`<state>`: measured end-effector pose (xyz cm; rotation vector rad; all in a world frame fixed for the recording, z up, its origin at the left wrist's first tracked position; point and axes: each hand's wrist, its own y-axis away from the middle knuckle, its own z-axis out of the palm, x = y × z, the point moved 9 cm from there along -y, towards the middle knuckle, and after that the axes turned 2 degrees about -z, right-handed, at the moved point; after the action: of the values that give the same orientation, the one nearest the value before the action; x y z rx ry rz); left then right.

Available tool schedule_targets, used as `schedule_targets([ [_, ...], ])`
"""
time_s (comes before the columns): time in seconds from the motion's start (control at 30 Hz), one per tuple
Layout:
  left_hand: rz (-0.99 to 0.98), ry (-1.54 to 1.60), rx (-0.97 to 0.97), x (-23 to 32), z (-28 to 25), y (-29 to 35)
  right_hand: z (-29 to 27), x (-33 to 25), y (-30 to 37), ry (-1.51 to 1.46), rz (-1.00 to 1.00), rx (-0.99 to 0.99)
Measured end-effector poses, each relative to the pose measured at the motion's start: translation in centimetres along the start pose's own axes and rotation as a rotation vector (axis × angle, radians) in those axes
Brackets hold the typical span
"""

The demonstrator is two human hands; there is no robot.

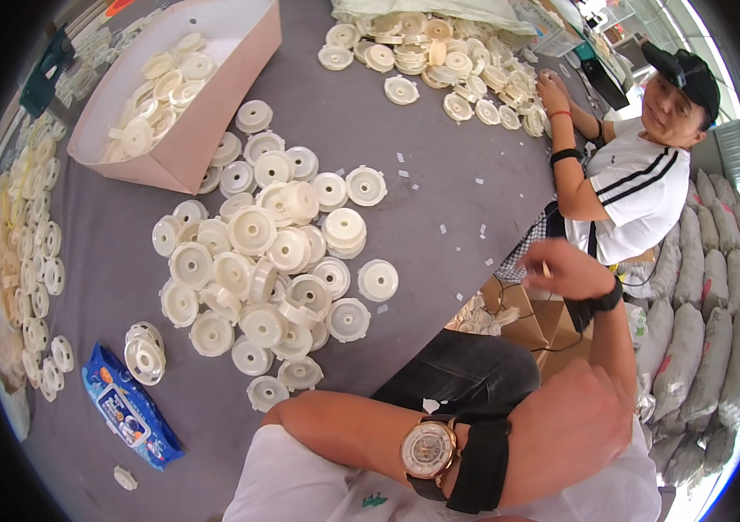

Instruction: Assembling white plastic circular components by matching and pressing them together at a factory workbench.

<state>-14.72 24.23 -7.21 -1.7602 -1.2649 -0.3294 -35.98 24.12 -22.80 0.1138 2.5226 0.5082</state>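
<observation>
My left arm, with a round gold-rimmed watch (429, 449) and a black wrist band (481, 465), crosses low in front of me. Blurred, my left hand (566, 435) lies against my right forearm, its fingers hidden. My right hand (568, 271) is raised past the table edge, fingers curled. A small pale bit (546, 270) shows at its fingers; its kind is unclear. Another black band (605, 296) circles that wrist. On the table, left of my hands, lies a loose heap of round cream plastic caps (261, 323) with centre holes, apart from both hands.
A pinkish box (180, 157) holding more caps stands far left on the grey-covered table (426, 287). A blue wipes packet (131, 407) lies nearer. Across, a person in white (640, 191) handles another cap pile (448, 61). Stacked sacks (692, 348) line the right; cardboard boxes (553, 331) sit below.
</observation>
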Motion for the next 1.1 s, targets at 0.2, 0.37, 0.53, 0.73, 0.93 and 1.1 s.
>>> schedule_targets([
  [0.2, 0.019, -0.055, 0.04, -0.2, 0.3, -0.1, -6.3, 3.1, -11.0, 0.031, 0.096, 0.579],
  [0.37, 0.037, -0.002, -0.024, -0.2, 0.9, -0.4, -8.3, 7.8, -17.7, 0.165, 0.283, 0.701],
  [0.53, -0.045, 0.073, 0.06, -0.7, 0.9, -0.3, -7.5, 7.5, -16.5, -0.5, 0.243, 0.759],
  [0.73, -0.01, 0.001, 0.074, -0.6, 0.9, -0.1, -5.9, 0.5, -11.5, -0.949, 0.094, 0.703],
  [0.93, 0.097, -0.077, -0.003, 0.3, 0.8, -0.3, -6.1, -2.1, -8.5, -0.923, 0.071, 0.713],
  [1.1, 0.065, -0.026, 0.034, 0.2, 0.6, -0.5, -6.0, -3.3, -6.5, -0.908, 0.103, 0.703],
])
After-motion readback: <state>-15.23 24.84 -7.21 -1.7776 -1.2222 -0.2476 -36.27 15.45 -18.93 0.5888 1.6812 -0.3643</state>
